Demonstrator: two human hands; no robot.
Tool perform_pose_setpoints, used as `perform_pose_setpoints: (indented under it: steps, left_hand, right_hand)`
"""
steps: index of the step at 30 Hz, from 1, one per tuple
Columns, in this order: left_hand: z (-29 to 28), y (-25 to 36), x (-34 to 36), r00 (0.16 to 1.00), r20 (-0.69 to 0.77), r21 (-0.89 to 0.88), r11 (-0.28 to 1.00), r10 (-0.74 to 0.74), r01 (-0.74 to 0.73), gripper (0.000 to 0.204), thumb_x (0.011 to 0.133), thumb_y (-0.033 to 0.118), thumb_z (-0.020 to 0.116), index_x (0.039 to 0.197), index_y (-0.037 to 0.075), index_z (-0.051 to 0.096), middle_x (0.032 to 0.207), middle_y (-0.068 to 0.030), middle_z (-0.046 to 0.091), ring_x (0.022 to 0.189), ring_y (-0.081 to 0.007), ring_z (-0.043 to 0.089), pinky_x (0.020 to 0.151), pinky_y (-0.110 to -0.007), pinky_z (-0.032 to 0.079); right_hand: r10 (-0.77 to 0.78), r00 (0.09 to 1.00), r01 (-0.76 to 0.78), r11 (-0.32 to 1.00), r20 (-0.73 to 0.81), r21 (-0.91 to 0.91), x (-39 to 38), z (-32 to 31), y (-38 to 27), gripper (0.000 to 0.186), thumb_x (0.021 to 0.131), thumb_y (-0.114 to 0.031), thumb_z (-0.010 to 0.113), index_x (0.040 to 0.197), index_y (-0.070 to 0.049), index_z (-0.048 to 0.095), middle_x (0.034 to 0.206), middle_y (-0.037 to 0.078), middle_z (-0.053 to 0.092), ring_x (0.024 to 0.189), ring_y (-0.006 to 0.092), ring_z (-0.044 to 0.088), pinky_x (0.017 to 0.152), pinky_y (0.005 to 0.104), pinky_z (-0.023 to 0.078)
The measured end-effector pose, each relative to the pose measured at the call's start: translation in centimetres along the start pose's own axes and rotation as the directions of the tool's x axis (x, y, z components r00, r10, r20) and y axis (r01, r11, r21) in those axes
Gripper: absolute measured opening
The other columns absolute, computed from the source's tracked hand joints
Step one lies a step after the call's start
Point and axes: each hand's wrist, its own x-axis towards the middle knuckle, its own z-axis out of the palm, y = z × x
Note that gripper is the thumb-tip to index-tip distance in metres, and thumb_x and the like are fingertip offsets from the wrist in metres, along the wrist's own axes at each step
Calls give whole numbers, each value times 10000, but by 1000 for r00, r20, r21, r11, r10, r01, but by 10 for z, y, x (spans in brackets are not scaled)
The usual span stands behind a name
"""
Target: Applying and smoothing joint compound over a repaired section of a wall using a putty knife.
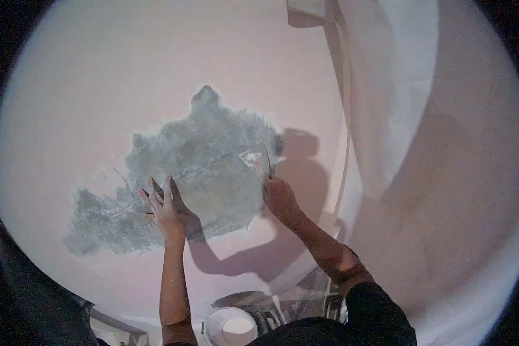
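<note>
A pale pinkish wall (155,69) fills most of the view, with a large, ragged grey patch (213,155) across its middle. My left hand (168,213) is open, its fingers spread over the lower left part of the patch; whether the palm touches the wall I cannot tell. Closed around the handle of a putty knife (263,157), my right hand (279,199) is at the patch's right side. The knife's blade lies at or very near the grey surface, with a white smear beside it. My fingers hide most of the handle.
A white round bucket (216,328) stands below, with something pale inside. Dark objects, too dim to name, are beside it. To the right, a vertical edge (347,132) runs down the wall, with a pale sheet-like surface (392,98) beyond it. Shadows of my arms fall on the wall.
</note>
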Motion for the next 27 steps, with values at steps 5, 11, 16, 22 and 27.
perform_pose_setpoints:
  steps: [5, 11, 16, 22, 27]
  left_hand:
    - [3, 2, 0, 1000, -14, 53, 999, 14, -13, 1055, 586, -5, 789, 1456, 365, 320, 1586, -48, 101, 1453, -395, 5, 977, -814, 150]
    - [-1, 11, 0, 999, 32, -39, 998, 42, -41, 987, 634, -45, 709, 1465, 321, 322, 1578, -101, 97, 1437, -454, -7, 970, -813, 159]
    - [16, -2, 2, 999, 9, 127, 991, 50, -51, 989, 651, -10, 738, 1469, 330, 299, 1578, -115, 73, 1436, -455, 8, 957, -805, 213]
    - [22, 1, 2, 999, 3, 159, 986, 49, -48, 958, 679, 75, 764, 1470, 321, 284, 1574, -134, 66, 1416, -504, -5, 947, -801, 244]
    - [21, 10, 7, 996, 54, 294, 952, 67, -81, 850, 754, -9, 655, 1479, 205, 265, 1539, -263, 60, 1374, -584, 15, 914, -795, 298]
  right_hand:
    - [-122, 980, 144, 980, 154, -135, 28, -2, 3, 198, 894, -108, 503, 959, 58, 590, 790, 235, 592, 824, 371, 644, 744, 475, 519]
    - [-28, 990, 53, 983, 141, -174, 55, -39, -57, 316, 926, -134, 501, 1186, 41, 543, 810, 205, 598, 716, 342, 663, 629, 387, 567]
    - [-124, 987, 144, 962, 97, -234, 68, -68, -104, 528, 929, -116, 507, 1426, -32, 351, 823, 174, 618, 670, 296, 677, 575, 355, 571]
    - [-103, 984, 135, 962, 145, -239, 51, -55, -115, 624, 888, -82, 550, 1457, -41, 297, 844, 178, 624, 698, 296, 683, 592, 362, 579]
    - [-157, 979, 167, 983, 134, -70, 65, -39, -127, 621, 877, -67, 547, 1447, -35, 301, 865, 205, 623, 745, 312, 689, 605, 378, 582]
